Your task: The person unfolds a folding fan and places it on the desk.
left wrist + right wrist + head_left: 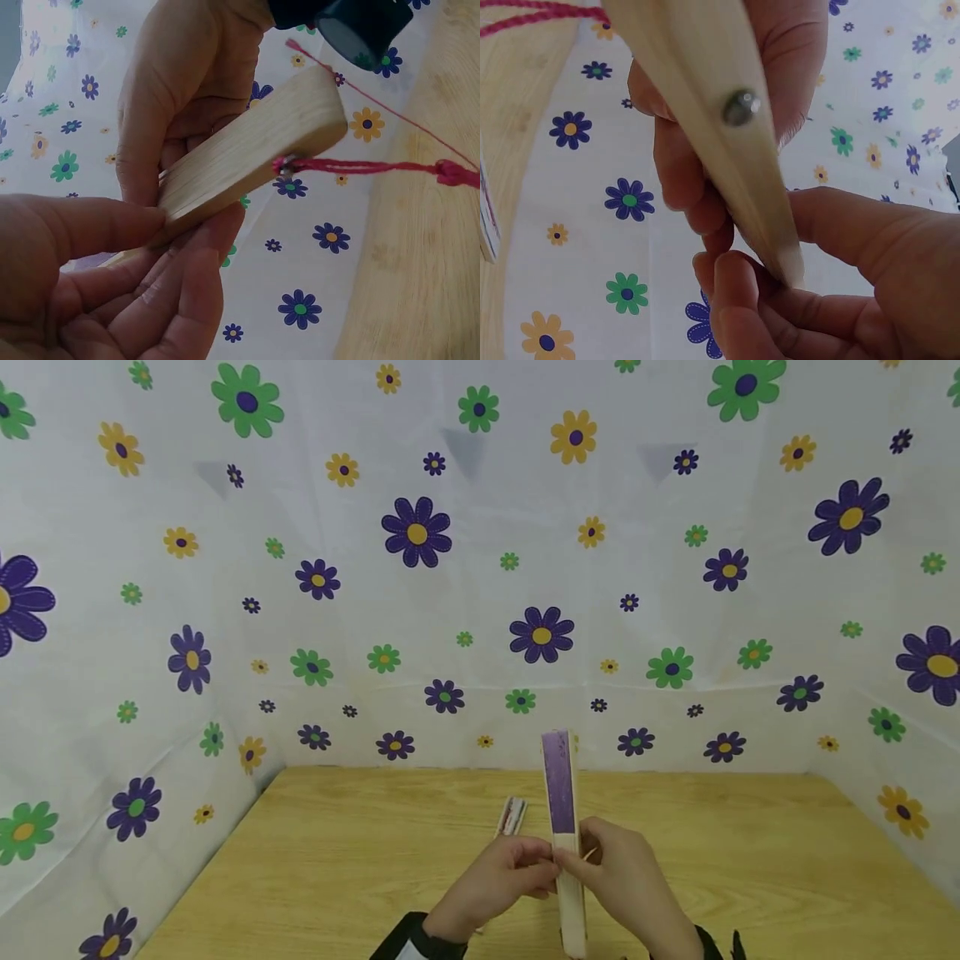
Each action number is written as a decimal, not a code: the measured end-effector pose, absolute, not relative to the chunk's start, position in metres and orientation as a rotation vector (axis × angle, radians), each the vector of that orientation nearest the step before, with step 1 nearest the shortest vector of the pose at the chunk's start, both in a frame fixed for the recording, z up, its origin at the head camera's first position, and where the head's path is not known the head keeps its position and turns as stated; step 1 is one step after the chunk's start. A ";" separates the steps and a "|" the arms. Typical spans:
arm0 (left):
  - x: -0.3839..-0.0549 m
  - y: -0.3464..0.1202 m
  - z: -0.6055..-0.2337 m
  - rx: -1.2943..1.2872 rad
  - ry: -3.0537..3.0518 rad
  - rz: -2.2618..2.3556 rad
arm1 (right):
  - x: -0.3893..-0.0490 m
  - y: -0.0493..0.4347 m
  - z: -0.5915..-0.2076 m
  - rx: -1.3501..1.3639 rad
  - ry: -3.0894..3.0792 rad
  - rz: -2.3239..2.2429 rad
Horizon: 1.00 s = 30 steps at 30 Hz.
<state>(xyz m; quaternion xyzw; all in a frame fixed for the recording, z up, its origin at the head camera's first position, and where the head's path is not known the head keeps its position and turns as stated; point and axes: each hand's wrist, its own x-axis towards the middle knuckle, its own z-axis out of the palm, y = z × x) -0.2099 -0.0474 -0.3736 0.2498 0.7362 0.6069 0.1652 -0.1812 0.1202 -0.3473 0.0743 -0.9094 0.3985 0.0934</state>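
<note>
Both wrists [447,922] angle inward from the lower edge of the head view. The left hand [504,872] holds a pinch, the left thumb [105,221] opposing curled left fingers [184,292]. The right hand [628,867] grips likewise, right thumb [847,225] against bent right fingers [742,300]. The two hands face each other, fingertips close together.

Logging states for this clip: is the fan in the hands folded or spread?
Folded: the fan shows in the head view as one narrow bar, its purple section a thin strip, with wooden ribs packed together.
</note>
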 end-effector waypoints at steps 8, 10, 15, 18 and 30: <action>-0.210 -0.046 -0.372 0.764 2.188 1.732 | -0.182 0.113 -0.347 0.191 -2.705 1.203; -0.210 -0.046 -0.372 0.754 2.215 1.731 | -0.182 0.112 -0.348 0.196 -2.688 1.220; -0.211 -0.044 -0.374 0.723 2.276 1.702 | -0.184 0.110 -0.353 0.192 -2.663 1.221; -0.211 -0.044 -0.375 0.710 2.295 1.692 | -0.183 0.110 -0.355 0.181 -2.663 1.186; -0.210 -0.042 -0.375 0.697 2.335 1.676 | -0.180 0.108 -0.355 0.139 -2.642 1.153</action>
